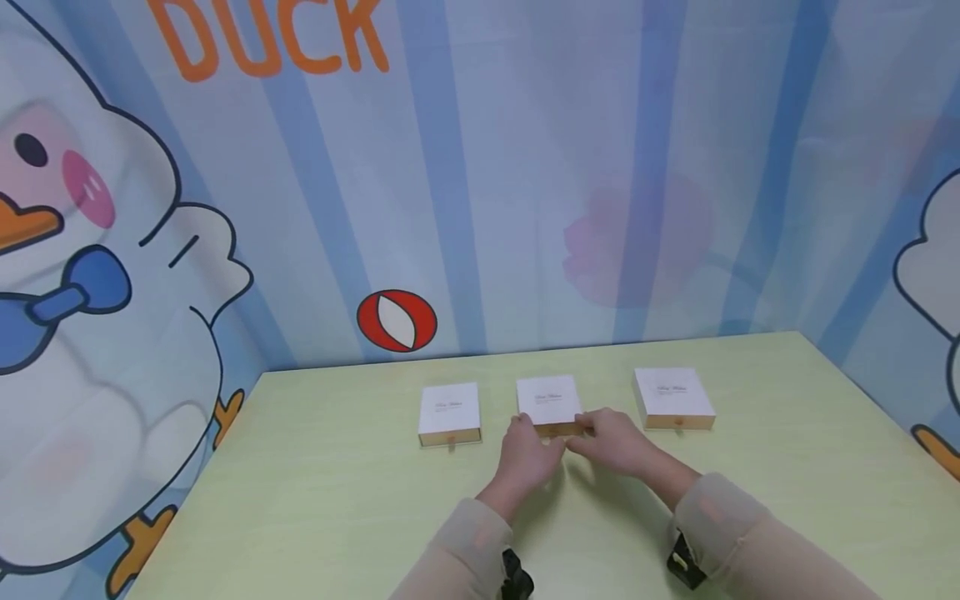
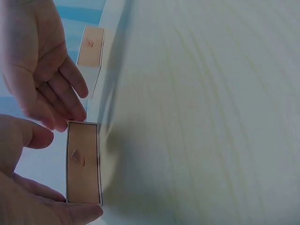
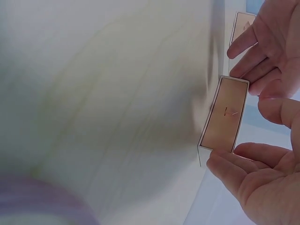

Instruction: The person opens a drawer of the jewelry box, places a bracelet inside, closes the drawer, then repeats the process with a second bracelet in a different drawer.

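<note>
The middle one of three small white boxes lies flat on the table between my hands. It has a printed lid and a tan front face with a small ribbon tab. My left hand touches its left side with extended fingers, the thumb apart from the front. On the opposite side, the fingers of my right hand rest against the box's right end; in the right wrist view the right thumb stands off the tan face. Both hands have the box between them, neither wrapped round it.
A similar white box lies to the left, another to the right, both with tan fronts facing me. The pale yellow table ends at a blue striped backdrop with a duck drawing.
</note>
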